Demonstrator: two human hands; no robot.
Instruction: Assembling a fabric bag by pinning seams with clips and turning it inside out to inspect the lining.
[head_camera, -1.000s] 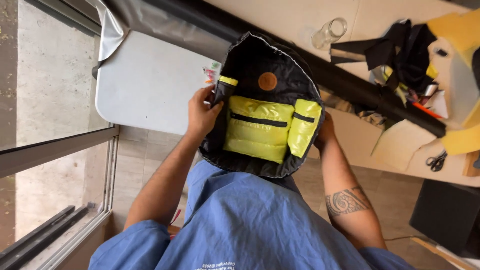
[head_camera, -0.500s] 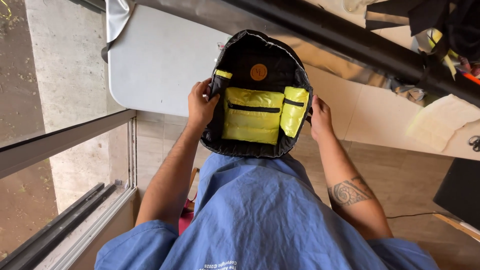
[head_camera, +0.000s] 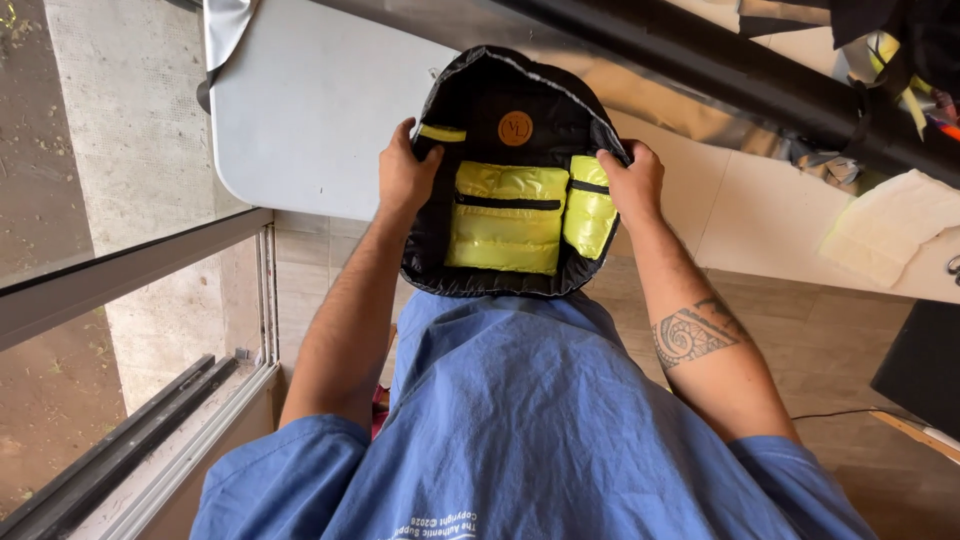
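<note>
Gripping the black-and-yellow quilted bag (head_camera: 510, 190) by its left edge, the left hand (head_camera: 405, 180) is curled closed on the fabric; the right hand (head_camera: 632, 185) pinches the right edge likewise. Between them the bag hangs just past the blue shirt (head_camera: 520, 420), with the grey table (head_camera: 310, 110) behind it.

A black quilted backpack (head_camera: 510, 175) with two neon-yellow front pockets and a round tan badge, held upright above a blue shirt.
</note>
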